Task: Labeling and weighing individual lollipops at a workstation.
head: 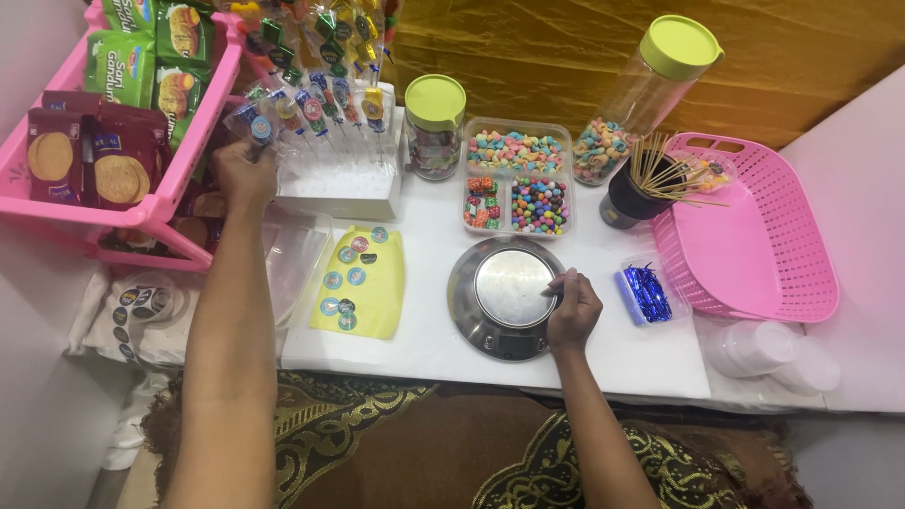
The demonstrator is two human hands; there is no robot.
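Note:
My left hand [243,172] reaches to the back left and is closed on a wrapped candy skewer [256,127], one of several standing in a white foam block [339,193]. My right hand [572,311] rests on the right edge of a round steel kitchen scale [500,297], fingers curled, thumb and forefinger touching the weighing plate; whether they pinch anything is too small to tell. A yellow sheet of round stickers [360,283] lies between the two hands.
A divided clear tray of colourful candies [517,177], two lidded jars [435,127] [641,90], a dark cup of wooden skewers [641,188], a pink basket [759,236], a tub of blue ties [649,290], stacked clear cups [764,351] and a pink biscuit rack [123,113] surround the white board.

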